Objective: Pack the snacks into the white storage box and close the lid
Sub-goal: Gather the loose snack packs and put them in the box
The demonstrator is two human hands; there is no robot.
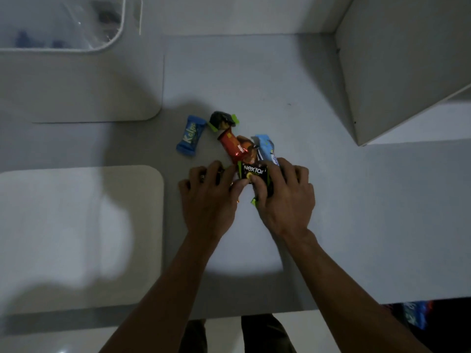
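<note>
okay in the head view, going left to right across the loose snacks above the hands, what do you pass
Blue Kalpa snack → black-and-green snack → red snack → light blue snack.

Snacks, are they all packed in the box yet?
Not yet. The white storage box at top left seems to hold some items already, though that is blurry. Right hand grips the black Nextar packet; left hand gathers others. The blue Kalpa snack still lies on the table, and the lid is off.
</note>
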